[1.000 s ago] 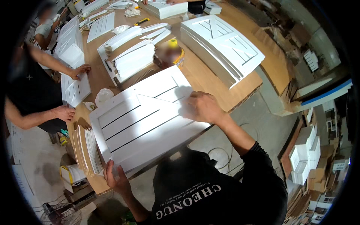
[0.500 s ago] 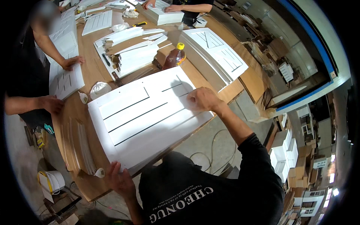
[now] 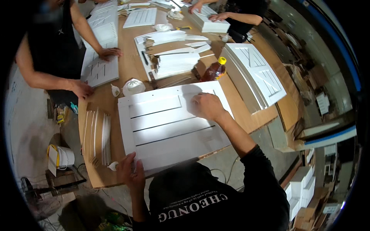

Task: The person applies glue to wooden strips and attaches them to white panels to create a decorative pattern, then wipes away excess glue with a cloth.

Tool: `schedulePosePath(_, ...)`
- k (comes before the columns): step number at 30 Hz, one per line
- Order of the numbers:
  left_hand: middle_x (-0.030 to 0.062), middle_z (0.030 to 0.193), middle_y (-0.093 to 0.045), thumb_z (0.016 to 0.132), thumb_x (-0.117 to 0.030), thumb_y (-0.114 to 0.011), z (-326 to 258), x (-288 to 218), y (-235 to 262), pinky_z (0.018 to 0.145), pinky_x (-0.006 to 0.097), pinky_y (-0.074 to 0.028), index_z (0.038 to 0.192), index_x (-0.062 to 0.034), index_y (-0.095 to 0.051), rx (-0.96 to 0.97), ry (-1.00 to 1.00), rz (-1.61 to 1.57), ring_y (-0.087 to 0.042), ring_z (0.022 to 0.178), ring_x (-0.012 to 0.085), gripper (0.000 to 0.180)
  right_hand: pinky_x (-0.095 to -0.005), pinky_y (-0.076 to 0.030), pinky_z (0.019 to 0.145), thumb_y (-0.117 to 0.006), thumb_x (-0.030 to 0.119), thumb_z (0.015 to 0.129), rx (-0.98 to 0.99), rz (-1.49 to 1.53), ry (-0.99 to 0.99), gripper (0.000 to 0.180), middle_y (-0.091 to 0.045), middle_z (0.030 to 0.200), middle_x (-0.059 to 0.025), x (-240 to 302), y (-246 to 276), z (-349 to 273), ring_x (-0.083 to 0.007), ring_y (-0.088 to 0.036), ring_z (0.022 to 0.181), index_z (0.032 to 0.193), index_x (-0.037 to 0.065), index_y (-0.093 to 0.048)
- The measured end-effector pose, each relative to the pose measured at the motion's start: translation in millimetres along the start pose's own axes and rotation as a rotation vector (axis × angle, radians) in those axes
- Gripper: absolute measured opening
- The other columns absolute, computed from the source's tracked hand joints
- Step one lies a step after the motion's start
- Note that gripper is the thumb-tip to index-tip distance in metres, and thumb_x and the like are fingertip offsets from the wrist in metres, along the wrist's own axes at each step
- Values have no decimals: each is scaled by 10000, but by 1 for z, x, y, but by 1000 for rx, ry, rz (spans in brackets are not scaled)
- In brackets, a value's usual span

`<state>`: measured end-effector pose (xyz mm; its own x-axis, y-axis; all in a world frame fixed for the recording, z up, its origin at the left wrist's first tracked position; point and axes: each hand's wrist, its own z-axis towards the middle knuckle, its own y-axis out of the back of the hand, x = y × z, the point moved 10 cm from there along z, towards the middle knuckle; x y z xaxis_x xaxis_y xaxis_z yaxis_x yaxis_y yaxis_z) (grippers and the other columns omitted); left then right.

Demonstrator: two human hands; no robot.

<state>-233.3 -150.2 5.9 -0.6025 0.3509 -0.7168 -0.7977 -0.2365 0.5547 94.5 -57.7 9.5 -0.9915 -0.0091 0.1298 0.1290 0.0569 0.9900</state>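
Note:
A white panel [image 3: 165,150] with long dark grooves lies flat on the brown table in front of me. Over its far right part is my right hand [image 3: 210,107], fingers curled and pinched together close to the surface. Whatever may be between those fingertips is hidden. My left hand [image 3: 131,171] rests at the panel's near left corner, fingers apart and holding nothing. Beside that hand lies a small white bottle [image 3: 113,166] with a pointed tip, next to a stack of thin strips [image 3: 98,136].
Beyond the panel are a crumpled white bag [image 3: 133,87], piles of white strips [image 3: 177,63] and a yellow-capped bottle [image 3: 214,71]. Stacked white panels [image 3: 256,73] stand to the right. Co-workers' hands touch a panel [image 3: 101,71] at left and a white box [image 3: 214,25] at the back.
The whole scene has shifted rightward in my view. My right hand has moved farther across the panel, toward its far edge. My left hand stays by the near left corner.

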Motion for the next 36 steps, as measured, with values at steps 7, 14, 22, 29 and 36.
schedulePosePath(7,118,914,-622,732,-24,-643,-3,10,-2,727,352,-443,1008,-34,-629,-125,-12,93,-564,780,228,276,-386,-497,656,-696,239,676,-111,81,111,225,-640,778,-111,9,3,2,-303,-623,731,840,89,-657)
schedulePosePath(14,82,806,-646,821,-89,-627,-25,65,102,653,235,-456,886,-32,-651,-397,281,-16,-596,703,142,90,-243,-456,610,-698,-6,713,-398,635,26,172,-600,733,-48,-24,32,-54,-121,-565,647,853,16,-602)
schedulePosePath(22,56,798,-601,804,-62,-636,-33,145,173,671,242,-455,940,7,-633,-515,408,42,-566,702,116,153,-190,-370,534,-721,-24,681,-409,1017,-113,186,-482,664,41,-5,-4,-98,-28,-431,593,774,54,-580)
schedulePosePath(29,96,864,-633,756,-141,-691,-8,199,134,689,313,-491,1029,-10,-631,-373,423,116,-613,705,210,309,-217,-432,564,-712,-34,687,-358,851,68,205,-550,714,-12,74,3,-90,-72,-506,611,828,56,-594)
schedulePosePath(36,98,848,-642,769,-75,-678,3,208,128,698,277,-477,933,5,-662,-296,449,15,-613,767,176,183,-227,-445,583,-699,-43,692,-370,837,52,187,-583,742,-37,96,-4,-98,-95,-531,639,822,51,-601)
